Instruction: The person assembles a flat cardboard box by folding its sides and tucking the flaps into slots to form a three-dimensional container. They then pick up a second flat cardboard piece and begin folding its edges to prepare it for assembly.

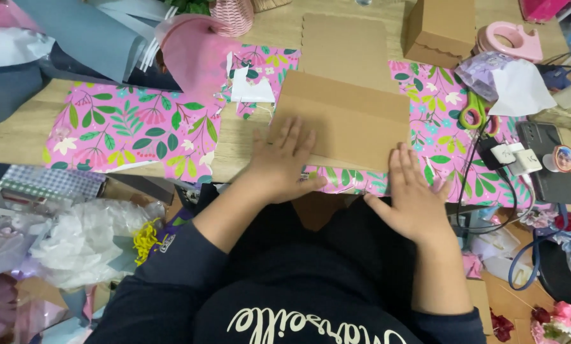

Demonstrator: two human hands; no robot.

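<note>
A flat brown cardboard piece (349, 118) lies on pink floral wrapping paper (448, 137) at the near edge of a wooden table (18, 137). My left hand (282, 162) rests palm down on the cardboard's near left corner, fingers spread. My right hand (413, 197) lies flat on the paper's near edge, its fingertips touching the cardboard's near right corner. Neither hand grips anything. A second sheet of the same floral paper (136, 130) lies to the left.
A folded cardboard box (441, 28) and a pink tape dispenser (511, 39) stand at the back right. Green-handled scissors (473, 114), a phone (546, 162) and white chargers (514, 158) with cables lie to the right. Grey and pink paper rolls (107, 44) are at the back left.
</note>
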